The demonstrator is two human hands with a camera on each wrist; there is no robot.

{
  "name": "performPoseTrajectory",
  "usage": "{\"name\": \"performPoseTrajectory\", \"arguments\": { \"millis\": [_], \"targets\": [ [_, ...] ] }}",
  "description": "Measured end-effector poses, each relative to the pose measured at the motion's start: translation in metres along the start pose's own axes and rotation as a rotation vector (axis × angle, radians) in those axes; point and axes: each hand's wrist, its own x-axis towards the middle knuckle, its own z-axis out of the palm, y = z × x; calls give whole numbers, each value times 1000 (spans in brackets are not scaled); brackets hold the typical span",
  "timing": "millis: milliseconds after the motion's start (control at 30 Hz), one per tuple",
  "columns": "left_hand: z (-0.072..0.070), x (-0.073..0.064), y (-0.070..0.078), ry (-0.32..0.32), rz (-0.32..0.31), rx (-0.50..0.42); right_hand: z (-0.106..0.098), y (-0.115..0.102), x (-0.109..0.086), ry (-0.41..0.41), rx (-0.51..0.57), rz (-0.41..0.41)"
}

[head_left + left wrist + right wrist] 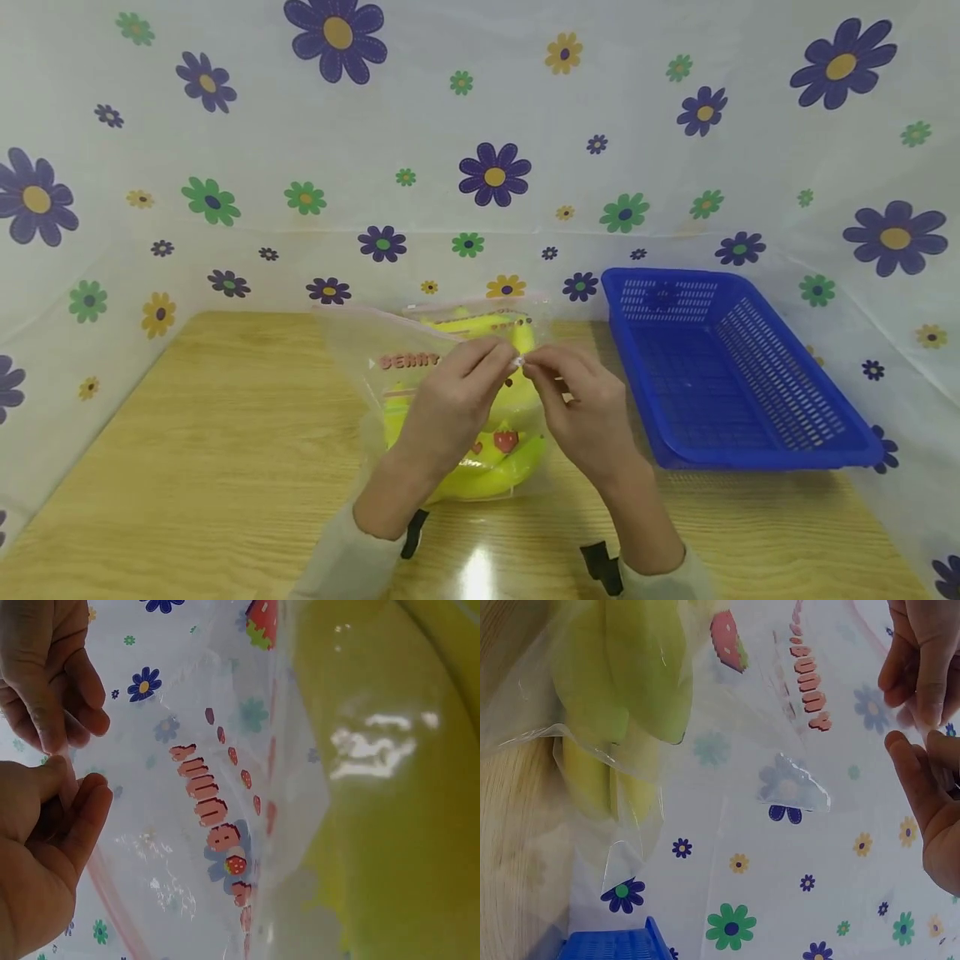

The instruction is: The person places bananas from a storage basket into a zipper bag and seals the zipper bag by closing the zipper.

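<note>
A clear zip bag (348, 342) with pink lettering and strawberry prints stands in front of me, its pink zip strip (112, 904) running along the top edge. Through the plastic show yellow bananas (491, 479), also large in the right wrist view as bananas (645, 667). My left hand (450, 404) pinches the zip edge between thumb and fingers. Right beside it, my right hand (588, 408) pinches the same edge, fingertips meeting the left ones over the bag. A small whitish piece shows between the fingertips. Both hands partly hide the bag's middle in the head view.
To the right, a blue plastic basket (660, 408) with slotted walls sits on the wooden table (225, 467). Another clear bag edge with strawberry prints shows behind the hands. A white flower-patterned sheet (420, 108) encloses the table at the back and sides.
</note>
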Motion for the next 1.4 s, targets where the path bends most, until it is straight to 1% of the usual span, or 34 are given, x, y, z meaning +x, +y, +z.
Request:
{"name": "performPoseTrajectory", "arguments": {
  "millis": [100, 233, 367, 433, 567, 633, 767, 867, 933, 1033, 1100, 1167, 1233, 1333, 1400],
  "targets": [
    [-3, 0, -7, -3, 26, -10, 1, -1, 1, 19, -32, 4],
    [-7, -2, -16, 2, 34, -21, 1, -1, 1, 27, -19, 29],
    [-10, -2, -17, -14, 43, -20, 3, -2, 0, 37, -13, 51],
    [-11, -3, -16, -30, 41, -29, 5, -3, -1, 31, -17, 34],
    [-11, -3, -15, -58, 40, -34, 11, -5, 0, 26, -61, -28],
    [-11, -3, -16, -66, 41, -22, 13, -6, 1, 43, -81, -35],
    [-10, -4, -18, -45, 33, 6, 15, -6, 2, 111, -77, -3],
    [-10, -4, -19, -38, 23, 24, 15, -5, 1, 133, -76, 22],
    [-10, -4, -19, -35, 27, 46, 16, -6, 0, 132, -107, 22],
    [-10, -3, -17, -33, 64, 94, 18, -7, -2, 115, -139, 9],
    [-9, -3, -17, -35, 84, 116, 21, -8, -3, 107, -143, -2],
    [-9, -2, -17, -42, 90, 120, 22, -9, -3, 100, -133, -7],
    [-9, -3, -19, -48, 73, 97, 22, -8, -2, 109, -113, 4],
    [-11, -4, -22, -47, 32, 52, 22, -7, -1, 111, -127, 12],
    [-12, -5, -22, -42, 20, 41, 23, -7, -1, 114, -117, 19]
  ]
}}
